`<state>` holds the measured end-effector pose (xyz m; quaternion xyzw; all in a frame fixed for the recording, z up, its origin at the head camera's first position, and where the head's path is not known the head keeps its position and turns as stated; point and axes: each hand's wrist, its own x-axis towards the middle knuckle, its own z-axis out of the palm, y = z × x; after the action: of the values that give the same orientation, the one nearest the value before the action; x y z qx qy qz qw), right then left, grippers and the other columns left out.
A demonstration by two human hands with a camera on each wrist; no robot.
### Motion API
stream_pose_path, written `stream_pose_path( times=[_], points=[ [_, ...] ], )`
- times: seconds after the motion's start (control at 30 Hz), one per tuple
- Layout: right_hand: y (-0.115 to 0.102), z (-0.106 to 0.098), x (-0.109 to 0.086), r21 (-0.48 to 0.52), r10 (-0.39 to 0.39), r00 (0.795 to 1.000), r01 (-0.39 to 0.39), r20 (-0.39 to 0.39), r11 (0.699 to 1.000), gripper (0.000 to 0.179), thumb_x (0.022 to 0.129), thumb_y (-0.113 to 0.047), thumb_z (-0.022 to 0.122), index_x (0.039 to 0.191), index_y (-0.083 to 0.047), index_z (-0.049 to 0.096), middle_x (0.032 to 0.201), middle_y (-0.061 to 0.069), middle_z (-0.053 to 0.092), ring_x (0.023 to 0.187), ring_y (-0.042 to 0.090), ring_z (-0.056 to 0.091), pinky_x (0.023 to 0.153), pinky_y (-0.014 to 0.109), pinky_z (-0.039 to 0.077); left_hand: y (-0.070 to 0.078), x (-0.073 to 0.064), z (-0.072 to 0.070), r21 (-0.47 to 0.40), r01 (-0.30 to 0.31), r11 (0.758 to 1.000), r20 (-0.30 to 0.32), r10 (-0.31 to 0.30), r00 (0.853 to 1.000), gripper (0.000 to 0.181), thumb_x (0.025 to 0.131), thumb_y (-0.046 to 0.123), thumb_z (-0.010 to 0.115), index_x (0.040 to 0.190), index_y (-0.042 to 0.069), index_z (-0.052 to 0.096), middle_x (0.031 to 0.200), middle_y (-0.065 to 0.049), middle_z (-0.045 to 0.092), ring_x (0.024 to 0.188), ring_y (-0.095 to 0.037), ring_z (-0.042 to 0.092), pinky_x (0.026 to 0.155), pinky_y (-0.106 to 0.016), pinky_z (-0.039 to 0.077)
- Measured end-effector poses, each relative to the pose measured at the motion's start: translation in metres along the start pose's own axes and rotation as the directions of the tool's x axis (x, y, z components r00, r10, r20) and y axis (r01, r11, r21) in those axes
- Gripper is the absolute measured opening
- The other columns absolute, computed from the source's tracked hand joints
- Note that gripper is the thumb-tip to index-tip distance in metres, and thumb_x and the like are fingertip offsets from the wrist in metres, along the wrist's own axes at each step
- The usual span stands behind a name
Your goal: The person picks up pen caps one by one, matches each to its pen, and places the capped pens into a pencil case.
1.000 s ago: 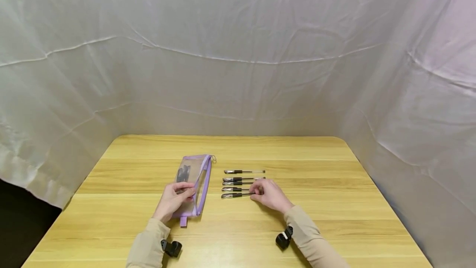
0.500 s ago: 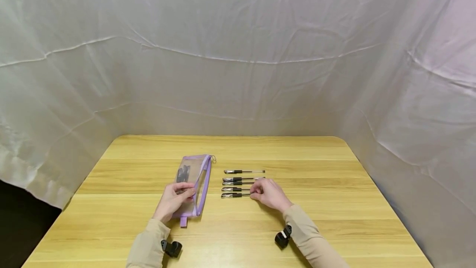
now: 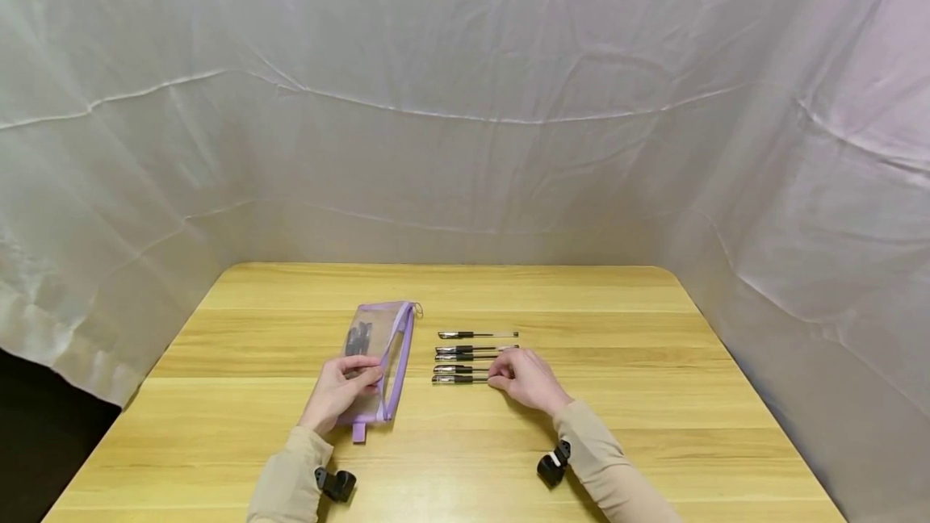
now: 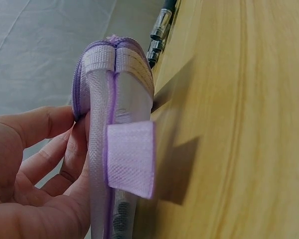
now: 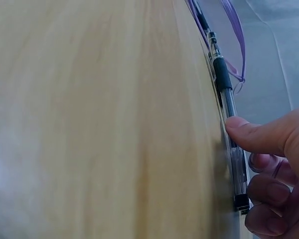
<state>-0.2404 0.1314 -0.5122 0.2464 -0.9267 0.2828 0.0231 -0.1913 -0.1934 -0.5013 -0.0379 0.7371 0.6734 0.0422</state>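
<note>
My left hand (image 3: pixel 336 391) pinches the opening edge of a clear mesh pencil pouch (image 3: pixel 372 319) with purple trim. The pouch's zip is undone along its right side, and several dark striped shapes (image 3: pixel 358 339) show through its wall. A purple tab (image 4: pixel 131 159) sticks out from its near end in the left wrist view. Right of the pouch lie several black gel pens (image 3: pixel 465 349), roughly parallel, caps toward the pouch. The nearest gel pen (image 3: pixel 452 379) has its rear part between the thumb and fingers of my right hand (image 3: pixel 529 382), which hides that end.
A wooden table (image 3: pixel 617 329) carries everything, and pale grey cloth (image 3: pixel 465 184) hangs behind it and along the sides. A small ring (image 3: pixel 417 310) hangs from the zip at the pouch's far end. Each wrist wears a black camera (image 3: pixel 336 484).
The nearest pen, slightly slanted before, now lies straighter and a little closer to its neighbour. My right hand has shifted very slightly left. The left hand and pouch have stayed still.
</note>
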Motion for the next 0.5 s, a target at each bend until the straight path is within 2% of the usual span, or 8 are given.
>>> stream_pose_path(
  times=[0.03, 0.1, 0.2, 0.37, 0.47, 0.5],
  points=[
    [-0.0004, -0.0001, 0.0001, -0.001, 0.011, 1.0, -0.011, 0.007, 1.0, 0.008, 0.084, -0.015, 0.079, 0.079, -0.019, 0.074, 0.062, -0.012, 0.048, 0.112, 0.028, 0.068, 0.1, 0.049, 0.053, -0.0001, 0.0001, 0.0001, 0.001, 0.0, 1.0, -0.001, 0.0, 1.0, 0.032, 0.094, -0.002, 0.065, 0.12, -0.02, 0.06, 0.087, -0.002, 0.07, 0.074, -0.005, 0.066, 0.07, -0.022, 0.061],
    [-0.0009, -0.0002, 0.0003, -0.008, 0.026, 0.999, -0.026, 0.023, 1.0, 0.008, 0.085, -0.017, 0.079, 0.08, -0.021, 0.074, 0.063, -0.012, 0.049, 0.095, 0.02, 0.069, 0.089, 0.04, 0.055, -0.0004, 0.0001, 0.0005, 0.003, -0.001, 1.0, -0.004, 0.001, 1.0, 0.031, 0.094, -0.002, 0.065, 0.119, -0.02, 0.061, 0.087, -0.001, 0.07, 0.074, -0.005, 0.066, 0.07, -0.021, 0.061],
    [-0.0016, -0.0008, 0.0005, -0.013, 0.036, 0.998, -0.036, 0.042, 0.999, 0.007, 0.086, -0.02, 0.078, 0.082, -0.022, 0.074, 0.066, -0.012, 0.051, 0.073, 0.007, 0.054, 0.072, 0.027, 0.047, -0.001, 0.0004, 0.0005, 0.003, 0.001, 1.0, -0.007, -0.001, 1.0, 0.031, 0.094, -0.002, 0.065, 0.119, -0.019, 0.061, 0.086, -0.001, 0.07, 0.074, -0.005, 0.066, 0.07, -0.021, 0.061],
    [-0.0036, -0.0034, 0.0004, -0.004, 0.03, 0.998, -0.03, 0.062, 1.0, 0.006, 0.089, -0.023, 0.075, 0.086, -0.019, 0.073, 0.072, -0.013, 0.054, 0.07, 0.001, 0.048, 0.074, 0.027, 0.047, -0.001, 0.0011, 0.0002, -0.001, 0.0, 1.0, -0.011, 0.0, 1.0, 0.031, 0.094, -0.003, 0.064, 0.119, -0.019, 0.061, 0.087, 0.0, 0.07, 0.074, -0.005, 0.066, 0.07, -0.021, 0.061],
    [-0.0047, -0.0051, 0.0001, -0.004, 0.008, 0.997, -0.008, 0.076, 1.0, 0.009, 0.091, -0.024, 0.073, 0.087, -0.016, 0.072, 0.076, -0.012, 0.055, 0.07, 0.001, 0.047, 0.07, 0.025, 0.044, -0.0011, 0.001, 0.0004, 0.0, -0.003, 1.0, -0.012, 0.003, 1.0, 0.03, 0.094, -0.003, 0.064, 0.119, -0.019, 0.061, 0.087, -0.001, 0.071, 0.074, -0.005, 0.066, 0.07, -0.021, 0.061],
    [-0.005, -0.0058, 0.0002, 0.007, 0.002, 0.996, -0.002, 0.087, 1.0, 0.01, 0.092, -0.024, 0.072, 0.088, -0.014, 0.072, 0.077, -0.011, 0.055, 0.068, 0.003, 0.046, 0.067, 0.023, 0.04, -0.0009, 0.0008, 0.0005, 0.0, -0.004, 1.0, -0.013, 0.004, 1.0, 0.03, 0.094, -0.003, 0.065, 0.119, -0.019, 0.061, 0.087, -0.001, 0.071, 0.074, -0.005, 0.066, 0.07, -0.021, 0.061]
  ],
)
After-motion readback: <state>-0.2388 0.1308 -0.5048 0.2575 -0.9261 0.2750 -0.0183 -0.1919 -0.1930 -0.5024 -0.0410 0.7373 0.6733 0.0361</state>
